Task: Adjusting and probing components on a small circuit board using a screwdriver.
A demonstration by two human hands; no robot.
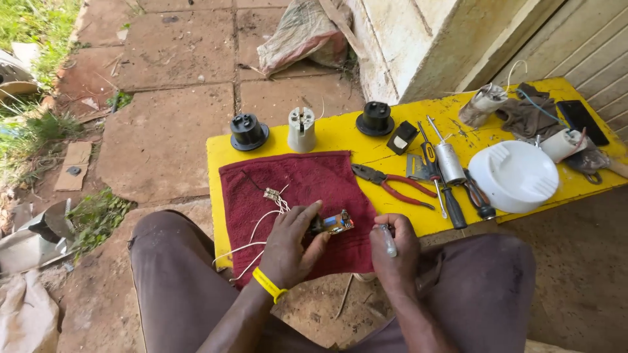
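The left hand [292, 245] pinches a small circuit board [333, 223] over the red towel [294, 189], near its front edge; the board is narrow, orange-brown with tiny parts, and white wires [258, 225] trail left off the towel. The right hand [392, 245] is closed round a thin silver tool [388, 240] just beside the board; the pliers [392, 185] lie well apart on the yellow table [340, 134], with bare towel behind.

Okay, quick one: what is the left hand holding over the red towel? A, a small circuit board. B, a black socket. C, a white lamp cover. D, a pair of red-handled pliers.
A: the left hand grips a small circuit board above the red towel; the pliers lie on the yellow table.
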